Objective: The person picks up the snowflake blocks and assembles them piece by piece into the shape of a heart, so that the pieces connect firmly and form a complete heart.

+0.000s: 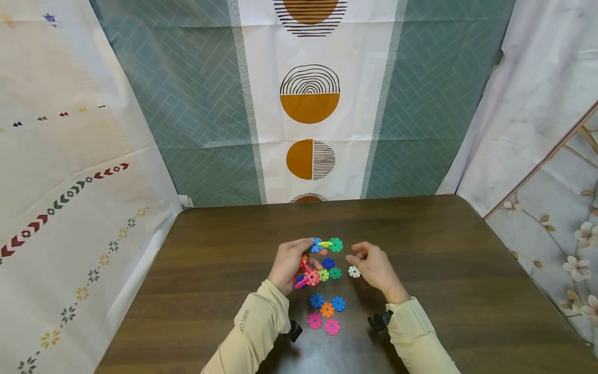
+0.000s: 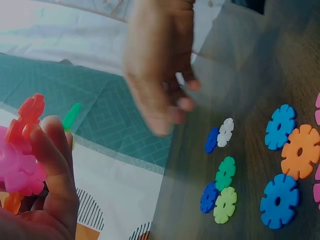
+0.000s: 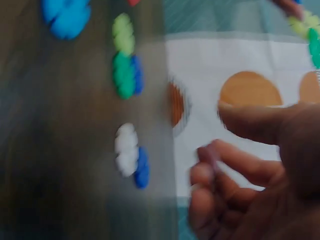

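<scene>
dark wood-grain table (image 1: pixel 420 244); r hand (image 1: pixel 377 267) half-curled, holding nothing; l hand (image 1: pixel 286 262) gripping linked multicol. notched discs (image 1: pixel 312 277) above table; below, orange disc (image 1: pixel 327 310) amid blue discs (image 1: pixel 338 304) & pink discs (image 1: pixel 315 320); white disc (image 1: pixel 354 271) nr r hand

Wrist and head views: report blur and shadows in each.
Head view: mostly clear, soft shadows on the wood-grain table; left wrist view: right hand smeared, orange snowflake disc fairly crisp; right wrist view: blurred, white snowflake disc soft-edged.
</scene>
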### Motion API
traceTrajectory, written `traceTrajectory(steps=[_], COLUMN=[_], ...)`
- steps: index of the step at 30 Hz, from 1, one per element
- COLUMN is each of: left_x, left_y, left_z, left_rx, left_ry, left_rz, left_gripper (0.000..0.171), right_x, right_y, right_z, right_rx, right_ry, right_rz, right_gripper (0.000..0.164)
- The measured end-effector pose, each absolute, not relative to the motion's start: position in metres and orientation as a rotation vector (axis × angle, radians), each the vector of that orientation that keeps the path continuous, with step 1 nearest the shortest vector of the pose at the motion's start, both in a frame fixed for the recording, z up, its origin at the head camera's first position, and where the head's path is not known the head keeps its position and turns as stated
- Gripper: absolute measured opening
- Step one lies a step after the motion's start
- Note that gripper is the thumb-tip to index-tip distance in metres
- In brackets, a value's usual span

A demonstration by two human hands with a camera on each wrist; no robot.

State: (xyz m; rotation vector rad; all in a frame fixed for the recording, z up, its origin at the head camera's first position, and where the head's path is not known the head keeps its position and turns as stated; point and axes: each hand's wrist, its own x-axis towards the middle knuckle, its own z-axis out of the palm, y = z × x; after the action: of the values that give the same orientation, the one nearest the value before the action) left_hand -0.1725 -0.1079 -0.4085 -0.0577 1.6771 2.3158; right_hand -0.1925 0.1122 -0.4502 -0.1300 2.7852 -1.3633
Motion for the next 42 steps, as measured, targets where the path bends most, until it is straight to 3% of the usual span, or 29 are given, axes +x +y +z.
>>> traceTrajectory(steps=[8,14,21,30,36,42], left_x=[-0.172,-0.172,-0.172,-0.173,-0.174,-0.175], left_y=[-0.11,-0.111,-0.112,-0.113,-0.115,-0.116], left_z=[-0.408,-0.406,-0.406,-0.405,-0.404,-0.405], left_rx=[-0.033,-0.031,-0.017,-0.017,-0.022,-0.023], left_ry=[1.683,1.684,1.698,1.704,1.71,1.704], left_rz=[2.302,2.297,2.293,2.282,2.279,2.288], left_gripper=[0.04,0.041,0.038,0.035,0.035,0.035], right_x=[-0.198,-0.2,-0.2,-0.199,-0.198,-0.195], right_y=[0.113,0.113,0.116,0.121,0.126,0.126], right_z=[-0.47,-0.472,-0.474,-0.479,-0.478,-0.47], right_rx=[-0.057,-0.044,-0.041,-0.079,-0.18,-0.293], right_ry=[2.837,2.841,2.826,2.846,2.771,2.73], right_rz=[-0.837,-0.802,-0.87,-0.879,-1.112,-1.394], right_gripper=[0.048,0.038,0.046,0.032,0.012,0.011])
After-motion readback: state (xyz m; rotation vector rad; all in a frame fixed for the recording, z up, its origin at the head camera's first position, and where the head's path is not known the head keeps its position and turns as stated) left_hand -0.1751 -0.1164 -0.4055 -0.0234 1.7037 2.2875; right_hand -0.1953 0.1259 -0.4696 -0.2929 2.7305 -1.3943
